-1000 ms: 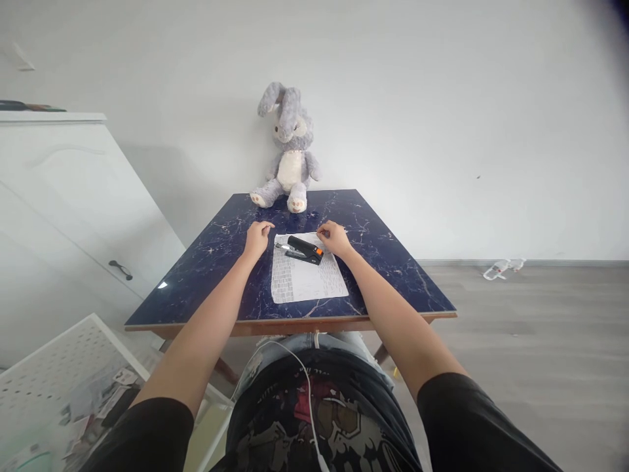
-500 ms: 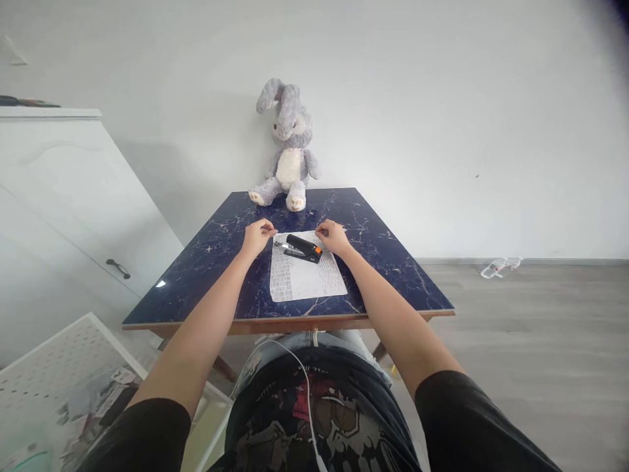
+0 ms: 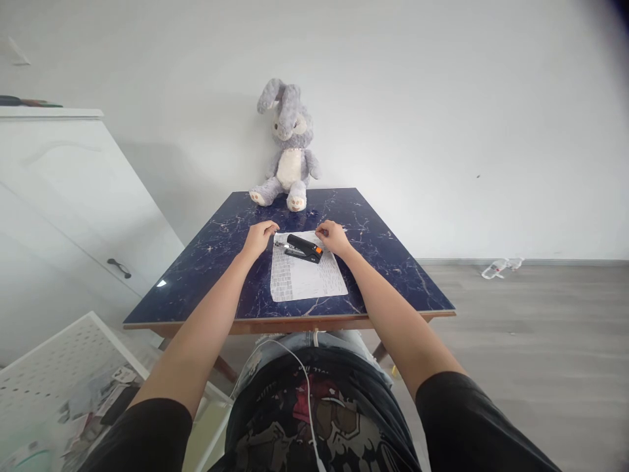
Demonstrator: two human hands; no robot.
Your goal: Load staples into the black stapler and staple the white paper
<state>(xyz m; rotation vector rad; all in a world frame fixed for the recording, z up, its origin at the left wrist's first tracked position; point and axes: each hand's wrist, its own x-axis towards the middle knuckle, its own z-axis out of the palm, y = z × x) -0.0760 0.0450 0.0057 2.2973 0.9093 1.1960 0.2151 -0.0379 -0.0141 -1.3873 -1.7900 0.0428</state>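
Observation:
A printed sheet of paper [image 3: 314, 282] lies flat on the dark blue marbled table [image 3: 393, 282]. On its upper part rests a black stapler [image 3: 305, 248] with an orange patch at its back end; its front points left and its jaws stand apart. My left hand [image 3: 259, 238] is closed in a pinch at the paper's far left corner. At the far right corner, my right hand [image 3: 335, 237] pinches the edge, its fingertips partly hidden. Neither hand touches the stapler, which sits between them.
A grey plush rabbit [image 3: 289, 147] sits at the table's far edge against the wall. To the left stand a white cabinet [image 3: 73, 196] and a white perforated bin [image 3: 59, 367] with mixed items. A clear plastic bottle [image 3: 495, 268] lies on the floor at right.
The fingers of my left hand have shifted slightly right and up at the paper's corner. My right hand, the paper and the stapler stay where they were.

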